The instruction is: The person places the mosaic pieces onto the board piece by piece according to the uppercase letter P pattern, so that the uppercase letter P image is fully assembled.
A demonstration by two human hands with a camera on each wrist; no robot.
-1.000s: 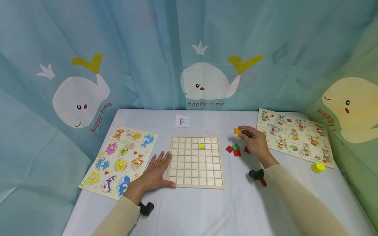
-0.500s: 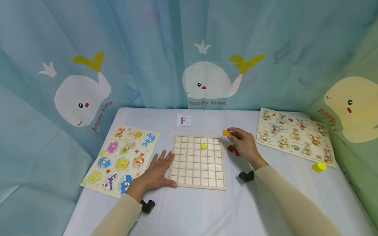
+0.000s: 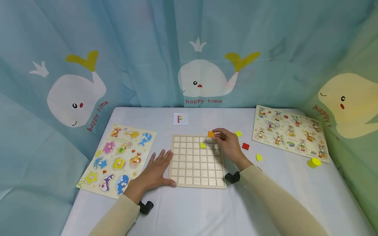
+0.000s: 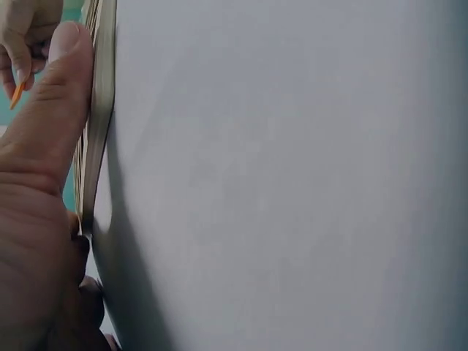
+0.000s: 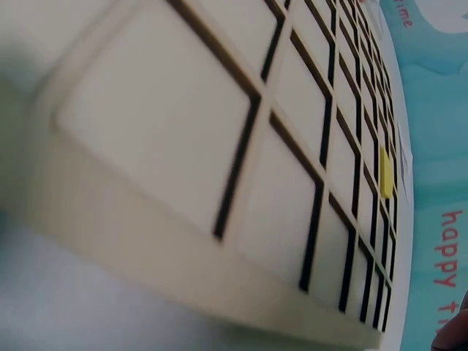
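Leftward comes our right hand [image 3: 228,142]: the orange piece [image 3: 211,134], a second ago out over the counter [image 3: 192,209] beyond the board's right edge, now hangs at the far rim of the grid board [image 3: 196,164], right of its middle. Our fingers on that side are clamped on it, and we cannot tell whether it touches the board. The left wrist view shows it as a thin tilted sliver, so we judge it is held up rather than laid flat. For the work, the carry looks well along, yet the piece sits in no cell. Our left hand [image 3: 156,170] stays at the board's left side, fingers spread apart and gripping nothing; it seems to steady the board. One yellow piece [image 3: 202,145] keeps its cell in the second row from the far rim. With our right hand shifted, a loose yellow piece [image 3: 238,133] and a red piece [image 3: 245,146] show plainly to its right, while the printed card [image 3: 180,119] lies beyond the board, unmoved
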